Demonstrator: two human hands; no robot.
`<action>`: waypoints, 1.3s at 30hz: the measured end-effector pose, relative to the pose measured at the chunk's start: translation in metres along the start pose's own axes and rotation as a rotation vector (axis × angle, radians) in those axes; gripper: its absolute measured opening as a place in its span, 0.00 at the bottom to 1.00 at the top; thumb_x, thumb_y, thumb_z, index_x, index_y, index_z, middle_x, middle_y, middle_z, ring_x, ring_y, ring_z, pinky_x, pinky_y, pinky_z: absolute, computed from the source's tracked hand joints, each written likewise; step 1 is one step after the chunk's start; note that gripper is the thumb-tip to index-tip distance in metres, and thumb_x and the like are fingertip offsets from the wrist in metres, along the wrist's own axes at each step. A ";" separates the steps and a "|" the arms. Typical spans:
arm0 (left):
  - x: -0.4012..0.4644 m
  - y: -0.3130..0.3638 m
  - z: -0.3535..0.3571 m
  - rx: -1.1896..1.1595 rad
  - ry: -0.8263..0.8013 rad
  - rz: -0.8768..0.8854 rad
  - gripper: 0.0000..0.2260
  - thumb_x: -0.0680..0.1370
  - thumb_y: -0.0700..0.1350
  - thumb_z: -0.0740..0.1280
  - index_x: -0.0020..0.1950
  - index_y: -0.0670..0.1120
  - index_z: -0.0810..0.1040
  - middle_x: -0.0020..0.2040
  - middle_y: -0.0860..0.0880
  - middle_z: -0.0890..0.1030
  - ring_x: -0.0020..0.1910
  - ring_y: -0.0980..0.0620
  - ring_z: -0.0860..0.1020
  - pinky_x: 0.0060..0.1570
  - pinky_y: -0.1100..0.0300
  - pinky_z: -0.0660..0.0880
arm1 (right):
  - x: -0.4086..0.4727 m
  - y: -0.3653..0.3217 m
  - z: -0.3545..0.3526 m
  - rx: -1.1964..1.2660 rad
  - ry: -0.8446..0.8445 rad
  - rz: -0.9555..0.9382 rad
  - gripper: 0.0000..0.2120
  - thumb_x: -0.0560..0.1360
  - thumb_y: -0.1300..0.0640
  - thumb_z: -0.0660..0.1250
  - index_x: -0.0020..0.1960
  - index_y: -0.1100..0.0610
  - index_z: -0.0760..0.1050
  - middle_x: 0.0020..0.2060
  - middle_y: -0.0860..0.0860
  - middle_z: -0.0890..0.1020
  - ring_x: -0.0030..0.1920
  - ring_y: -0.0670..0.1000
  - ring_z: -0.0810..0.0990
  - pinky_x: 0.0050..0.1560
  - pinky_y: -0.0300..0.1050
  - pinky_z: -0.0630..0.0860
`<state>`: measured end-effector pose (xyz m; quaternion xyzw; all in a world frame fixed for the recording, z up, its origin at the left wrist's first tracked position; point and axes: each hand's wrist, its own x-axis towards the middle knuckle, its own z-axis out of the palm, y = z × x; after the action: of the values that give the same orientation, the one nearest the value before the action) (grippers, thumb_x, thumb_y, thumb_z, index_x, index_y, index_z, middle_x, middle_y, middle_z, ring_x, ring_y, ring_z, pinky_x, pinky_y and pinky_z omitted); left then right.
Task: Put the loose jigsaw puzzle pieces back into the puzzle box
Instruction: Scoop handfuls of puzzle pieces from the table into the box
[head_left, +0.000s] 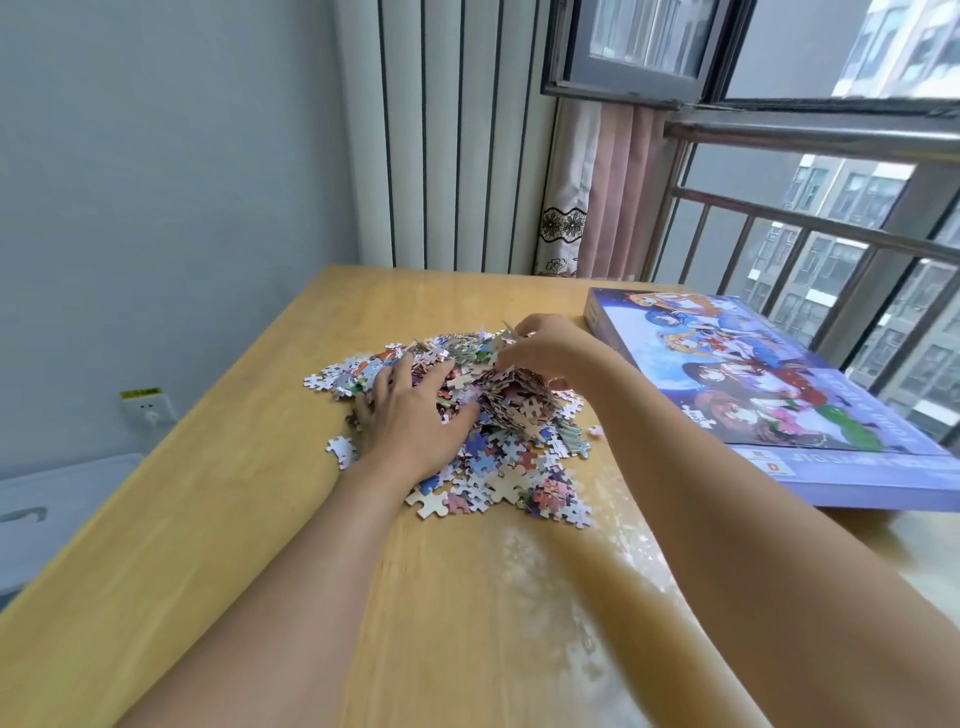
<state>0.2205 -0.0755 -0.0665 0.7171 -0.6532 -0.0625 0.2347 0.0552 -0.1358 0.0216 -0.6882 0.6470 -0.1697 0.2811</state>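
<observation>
A heap of loose jigsaw pieces (498, 452) lies in the middle of the wooden table (208, 519). My left hand (415, 415) rests flat on the heap's left side, fingers spread over the pieces. At the far right side of the heap, my right hand (545, 348) curls its fingers round a bunch of pieces. The purple puzzle box (779, 374), printed with cartoon figures, lies with its lid on to the right of the heap, beyond my right forearm. A single piece (698, 415) sits on the lid.
A few stray pieces (340, 449) lie off the heap's left edge. The window with metal railing (831, 228) runs along the table's right side, a curtain (613, 192) at the far corner. A wall socket (148, 408) is low at left.
</observation>
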 end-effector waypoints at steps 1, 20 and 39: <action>0.000 0.001 0.000 0.002 0.000 0.018 0.28 0.78 0.68 0.58 0.77 0.64 0.60 0.82 0.49 0.52 0.80 0.45 0.48 0.77 0.38 0.47 | -0.001 0.001 -0.001 0.023 -0.006 -0.020 0.23 0.74 0.53 0.75 0.66 0.56 0.74 0.44 0.52 0.76 0.39 0.49 0.74 0.43 0.46 0.78; 0.000 0.004 0.004 -0.017 0.014 0.130 0.28 0.80 0.62 0.60 0.79 0.59 0.59 0.80 0.53 0.58 0.80 0.49 0.51 0.76 0.34 0.46 | 0.010 -0.014 -0.007 0.044 -0.211 0.197 0.29 0.72 0.52 0.77 0.69 0.56 0.72 0.66 0.55 0.72 0.54 0.57 0.75 0.47 0.51 0.81; -0.013 0.022 -0.002 -0.210 0.236 0.408 0.21 0.77 0.56 0.69 0.67 0.51 0.76 0.66 0.52 0.74 0.68 0.51 0.68 0.71 0.52 0.64 | -0.065 0.056 -0.007 1.328 -0.100 0.098 0.10 0.76 0.67 0.70 0.57 0.62 0.77 0.60 0.61 0.78 0.46 0.57 0.81 0.55 0.52 0.83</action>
<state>0.1994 -0.0627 -0.0584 0.5445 -0.7425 0.0026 0.3902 -0.0004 -0.0730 0.0014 -0.3459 0.4218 -0.4869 0.6822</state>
